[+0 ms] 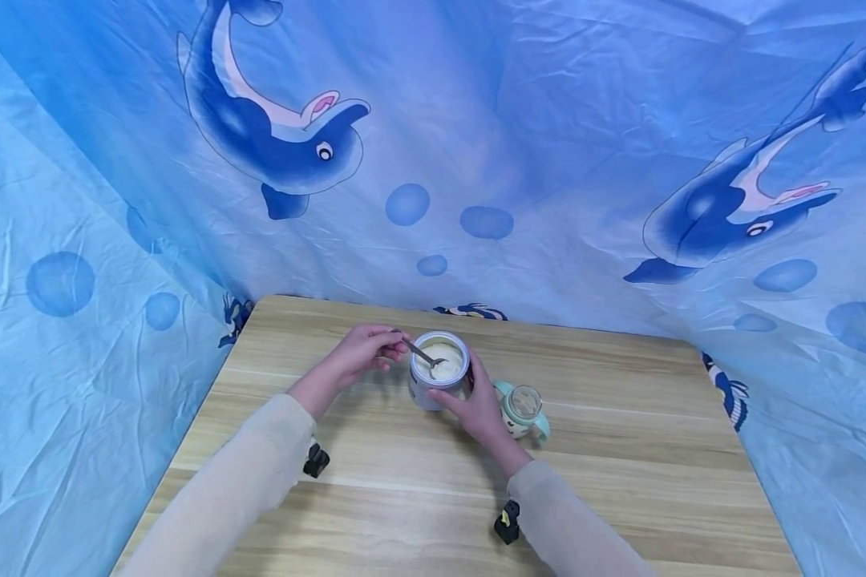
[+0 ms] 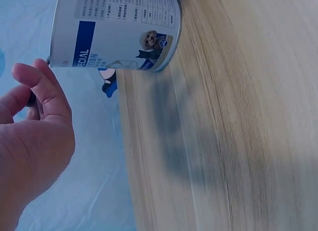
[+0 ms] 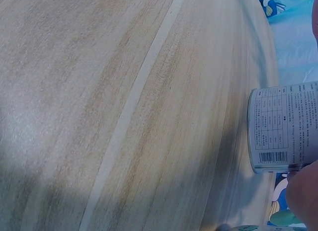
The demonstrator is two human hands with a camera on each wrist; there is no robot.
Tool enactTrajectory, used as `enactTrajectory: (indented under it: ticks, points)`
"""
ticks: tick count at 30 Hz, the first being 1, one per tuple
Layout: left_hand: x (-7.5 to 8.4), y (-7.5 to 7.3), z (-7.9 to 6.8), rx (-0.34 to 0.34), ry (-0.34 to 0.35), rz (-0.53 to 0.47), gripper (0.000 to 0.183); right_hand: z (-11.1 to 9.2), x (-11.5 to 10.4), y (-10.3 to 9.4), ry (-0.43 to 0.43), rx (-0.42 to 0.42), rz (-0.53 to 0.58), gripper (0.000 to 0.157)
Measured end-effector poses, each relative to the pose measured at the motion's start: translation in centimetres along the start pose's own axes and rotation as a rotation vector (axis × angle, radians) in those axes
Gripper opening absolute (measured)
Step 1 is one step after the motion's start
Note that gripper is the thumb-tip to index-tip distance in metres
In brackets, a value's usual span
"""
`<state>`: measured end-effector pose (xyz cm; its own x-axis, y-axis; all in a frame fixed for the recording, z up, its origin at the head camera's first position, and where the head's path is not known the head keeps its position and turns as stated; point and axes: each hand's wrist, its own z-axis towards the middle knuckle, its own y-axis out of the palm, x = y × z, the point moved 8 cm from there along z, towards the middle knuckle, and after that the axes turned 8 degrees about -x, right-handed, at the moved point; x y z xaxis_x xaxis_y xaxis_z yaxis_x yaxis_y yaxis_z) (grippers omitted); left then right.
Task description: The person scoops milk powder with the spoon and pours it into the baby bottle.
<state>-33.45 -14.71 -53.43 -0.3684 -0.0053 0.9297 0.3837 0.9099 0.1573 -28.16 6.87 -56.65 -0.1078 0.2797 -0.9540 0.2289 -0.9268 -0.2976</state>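
Hanging at the left and along the back, a blue cloth (image 1: 101,385) printed with dolphins is being shown around a wood-grained desk (image 1: 382,497). From the left, a pale sleeve (image 1: 245,465) is being extended inward, a black device (image 1: 316,461) being worn at its wrist. Between the thumb and fingers of the left hand (image 1: 364,351), the handle of a dark spoon (image 1: 422,353) is being pinched; its bowl is being held inside an open can (image 1: 423,395), at the cream-coloured contents (image 1: 450,369). The can is being held upright at the desk's far half; whether it is being lifted slightly cannot be told. Its printed label (image 3: 271,116) is being displayed in both wrist views. From the right, the can is being grasped by the right hand (image 1: 479,407), its thumb being set against the near side. Just beside this hand, a bottle (image 1: 523,409) with mint-green handles is being partly covered. At lower right, a second pale sleeve (image 1: 570,521) is being shown.
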Motion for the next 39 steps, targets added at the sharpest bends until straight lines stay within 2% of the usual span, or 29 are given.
enactTrajectory:
  ticks: [10, 19, 27, 39]
  points:
    - [-0.04, 0.16, -0.22, 0.001, 0.003, -0.037, 0.031, -0.05, -0.20, 0.02, -0.008, 0.000, -0.001, 0.104]
    - [-0.34, -0.02, -0.07, -0.005, 0.000, -0.042, 0.030, 0.01, -0.12, 0.09, -0.026, 0.001, 0.010, 0.103]
    - [-0.40, -0.28, -0.06, -0.018, 0.027, -0.065, 0.031, -0.15, 0.08, 0.07, 0.009, 0.001, -0.007, 0.105]
    - [0.17, -0.05, -0.19, -0.038, 0.077, -0.014, 0.034, -0.11, 0.04, 0.00, 0.000, 0.004, -0.010, 0.104]
